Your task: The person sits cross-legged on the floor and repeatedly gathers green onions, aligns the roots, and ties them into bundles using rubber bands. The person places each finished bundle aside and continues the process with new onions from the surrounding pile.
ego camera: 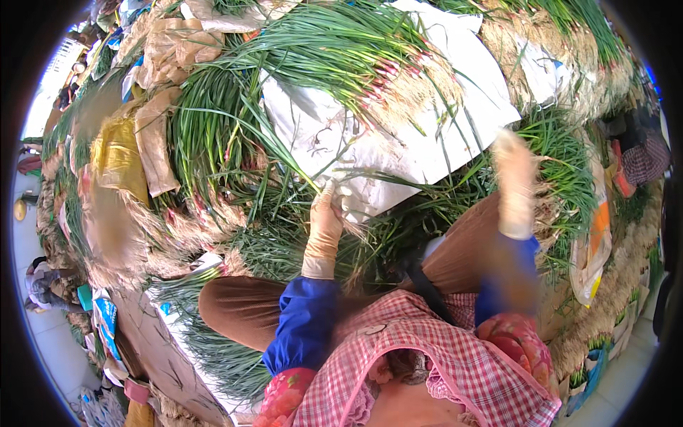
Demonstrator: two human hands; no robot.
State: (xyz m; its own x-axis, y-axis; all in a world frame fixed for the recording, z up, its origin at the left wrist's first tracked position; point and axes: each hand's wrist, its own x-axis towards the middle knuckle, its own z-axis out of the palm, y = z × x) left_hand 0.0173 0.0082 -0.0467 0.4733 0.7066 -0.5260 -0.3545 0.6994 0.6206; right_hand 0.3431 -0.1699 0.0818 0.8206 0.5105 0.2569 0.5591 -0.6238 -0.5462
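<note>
My left hand (324, 219), in a pale glove, grips a spring onion (294, 164) in front of my lap. Its green leaves stretch up and left, and pale roots hang beside the fingers. My right hand (514, 184), also gloved, is raised on the right above my bent knee. Motion blur hides its fingers, so whether it holds anything is unclear. Beyond both hands, a white woven sack (427, 165) carries a large pile of spring onions (320, 50) with reddish bulbs and pale roots. Loose green leaves (272, 245) lie around my legs.
Another heap of spring onions (205, 125) lies to the left, near a yellow sack (120, 155). More onions (565, 165) are on the right, beside a white and orange sack (595, 245). Other people (48, 285) are at the far left and far right edges.
</note>
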